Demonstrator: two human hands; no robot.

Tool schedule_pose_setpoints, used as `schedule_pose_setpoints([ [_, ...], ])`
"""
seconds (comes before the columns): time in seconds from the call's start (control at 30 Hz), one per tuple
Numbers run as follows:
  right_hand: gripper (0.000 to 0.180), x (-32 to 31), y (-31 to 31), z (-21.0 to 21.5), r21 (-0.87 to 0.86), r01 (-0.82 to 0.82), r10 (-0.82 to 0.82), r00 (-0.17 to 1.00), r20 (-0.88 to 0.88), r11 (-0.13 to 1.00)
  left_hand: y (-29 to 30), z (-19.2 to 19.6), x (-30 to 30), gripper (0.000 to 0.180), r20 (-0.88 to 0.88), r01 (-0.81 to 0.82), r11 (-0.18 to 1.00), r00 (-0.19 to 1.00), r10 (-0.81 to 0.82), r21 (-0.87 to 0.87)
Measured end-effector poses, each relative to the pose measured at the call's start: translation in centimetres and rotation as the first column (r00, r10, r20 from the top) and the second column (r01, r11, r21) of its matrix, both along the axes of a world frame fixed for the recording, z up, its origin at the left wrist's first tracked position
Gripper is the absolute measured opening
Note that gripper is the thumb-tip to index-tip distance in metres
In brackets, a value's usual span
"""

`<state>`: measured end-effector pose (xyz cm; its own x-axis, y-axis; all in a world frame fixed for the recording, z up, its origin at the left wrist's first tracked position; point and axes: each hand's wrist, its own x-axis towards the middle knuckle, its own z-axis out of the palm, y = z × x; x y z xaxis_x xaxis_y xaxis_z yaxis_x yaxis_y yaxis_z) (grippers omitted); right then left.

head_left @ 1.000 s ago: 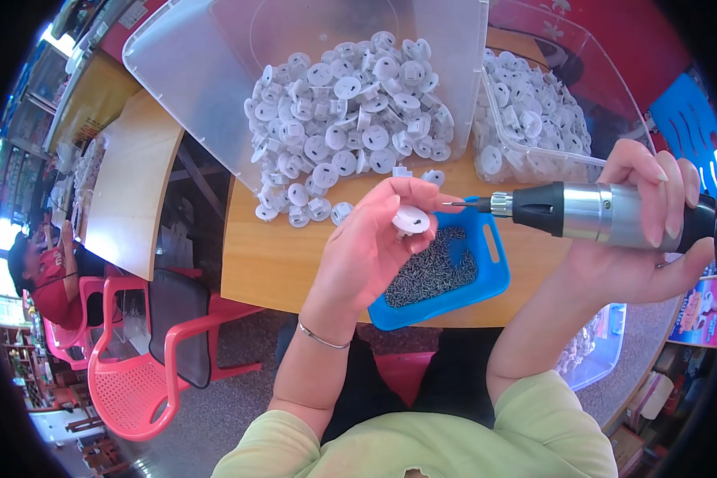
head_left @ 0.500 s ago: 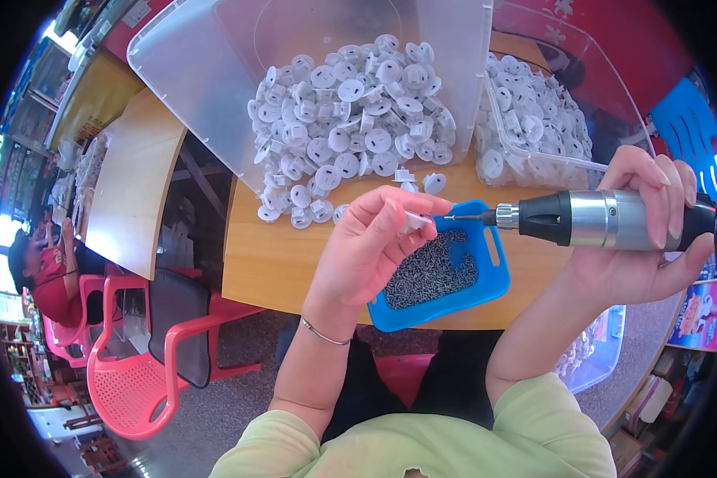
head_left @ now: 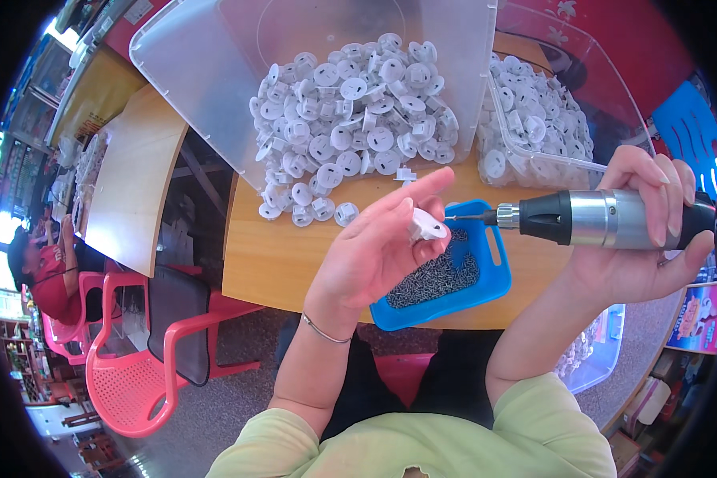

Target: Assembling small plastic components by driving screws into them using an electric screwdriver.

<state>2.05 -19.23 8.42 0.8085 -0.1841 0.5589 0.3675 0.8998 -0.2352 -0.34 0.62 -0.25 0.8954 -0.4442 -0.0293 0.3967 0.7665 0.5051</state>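
Observation:
In my left hand (head_left: 366,251) is a white round plastic piece (head_left: 429,225), a disc with a small dark slot, pinched by the thumb and lower fingers while the index finger stretches out. My right hand (head_left: 641,211) grips a silver and black electric screwdriver (head_left: 593,218), held level with its bit pointing left. The bit's tip is right beside the plastic piece; whether they touch I cannot tell. Below both hands sits a blue basket (head_left: 495,291) with many small metal screws (head_left: 434,275). A pile of similar white pieces (head_left: 342,119) lies beyond my left hand.
A clear plastic bin (head_left: 199,72) lies tipped behind the pile on the wooden table (head_left: 263,263). At the far right, another clear bin (head_left: 613,88) holds more white pieces. A pink chair (head_left: 131,394) stands left, and a person in red (head_left: 56,275) sits at another table.
My left hand has turned the white piece so its round face shows, and its index finger has straightened upward. My right hand and the screwdriver have stayed nearly still.

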Motion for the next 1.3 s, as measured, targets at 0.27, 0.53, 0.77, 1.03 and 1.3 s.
schedule_pose_setpoints([
  [0.27,0.035,0.0,-0.2,0.0,-0.026,-0.026,0.026,1.000,-0.014,0.999,0.3,-0.6,-0.1,0.041,-0.050,-0.067,0.995,0.997,0.064,-0.068],
  [0.53,0.035,-0.4,0.2,0.0,-0.074,0.083,-0.083,0.997,0.000,0.994,-0.1,0.5,-0.1,0.030,-0.049,-0.118,0.992,0.991,0.121,0.052],
  [0.77,0.037,-0.9,1.3,-0.1,-0.106,0.133,-0.130,0.991,0.027,0.985,-0.6,0.7,-0.4,0.028,0.017,-0.164,0.973,0.986,0.163,0.163],
  [1.03,0.038,-1.1,1.4,-0.2,-0.171,0.074,-0.065,0.996,0.061,0.982,-0.4,0.1,-0.4,0.028,0.062,-0.163,0.979,0.986,0.156,0.124],
  [1.3,0.039,-1.2,1.5,-0.2,-0.172,0.062,-0.052,0.997,0.058,0.983,-0.4,0.1,-0.4,0.029,0.063,-0.175,0.976,0.984,0.168,0.129],
])
